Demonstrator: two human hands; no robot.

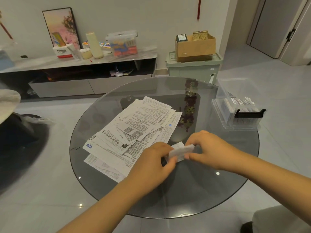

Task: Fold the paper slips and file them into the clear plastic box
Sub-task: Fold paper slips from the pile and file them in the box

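Note:
A small folded paper slip (180,151) is pinched between my left hand (152,163) and my right hand (206,148), just above the round glass table (193,190). Both hands grip it by its ends. A loose pile of printed paper slips (134,130) lies spread over the table's left and middle. The clear plastic box (235,105) stands open at the table's right edge, with several folded slips standing inside and a black latch on its near side.
A low cabinet (75,69) along the back wall holds bottles, a tissue box and a lidded plastic container. A green storage bin (193,68) with a cardboard box on top stands behind the table. A dark seat (16,140) is at left.

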